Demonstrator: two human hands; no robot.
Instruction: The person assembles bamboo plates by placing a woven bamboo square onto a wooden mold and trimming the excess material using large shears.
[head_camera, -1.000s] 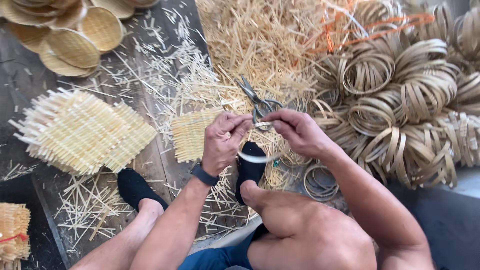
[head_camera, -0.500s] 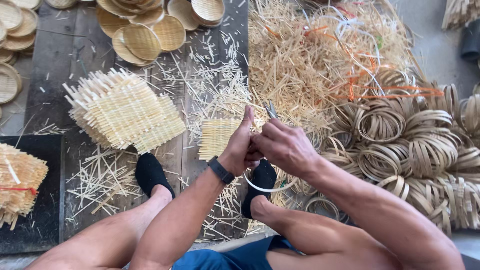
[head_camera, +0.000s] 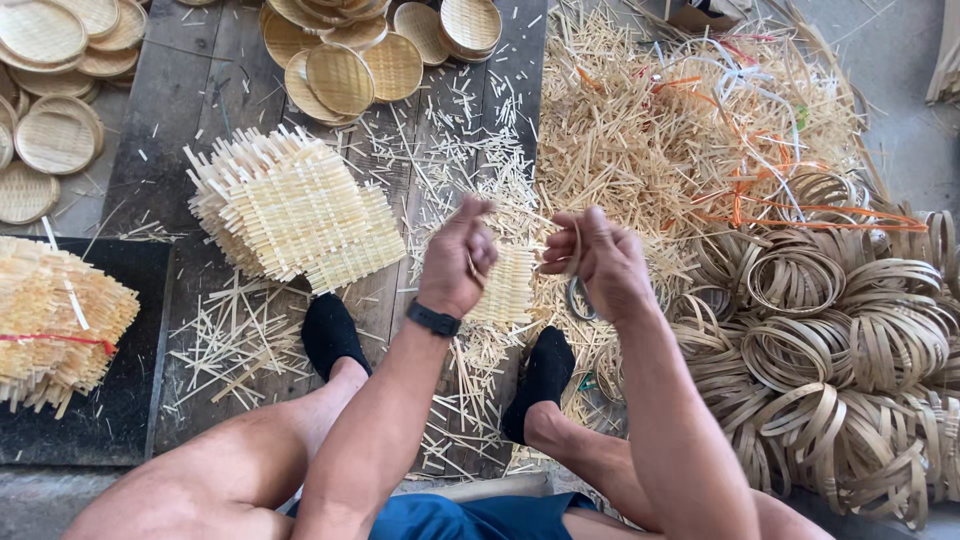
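1. Head view, hands: left hand (head_camera: 458, 258) raised over the planks, fingers curled shut, thumb up, pinching one end of a thin bamboo strip (head_camera: 574, 262); black watch (head_camera: 433, 319) on the wrist.
2. Right hand (head_camera: 598, 262) level with it and a little apart, fingers closed narrow around the strip's other part, the strip curving down past the knuckles into a loop (head_camera: 580, 300) below.
3. Against half a second ago: hands then pressed together, now parted with a gap between; both lifted higher in the picture and seen from nearer.
4. Against a second ago: scissors then at the fingertips, now hidden or gone from the hands; cannot tell which.
5. Under the gap: small woven mat (head_camera: 508, 285) flat on the planks, just beyond the toe of the right black sock (head_camera: 542, 375); same place relative to the feet as before.
6. Left of the hands: stack of woven squares (head_camera: 290, 205), tilted, beside the left sock (head_camera: 330, 335); unmoved.
7. Top: round woven trays (head_camera: 345, 75) in overlapping piles, more of them in view than earlier.
8. Right: heap of bamboo rings (head_camera: 850, 340); behind it loose offcuts (head_camera: 650, 130) with orange cord (head_camera: 790, 215) mixed in.
9. Far left: tied bundle (head_camera: 55, 330) on a black mat.
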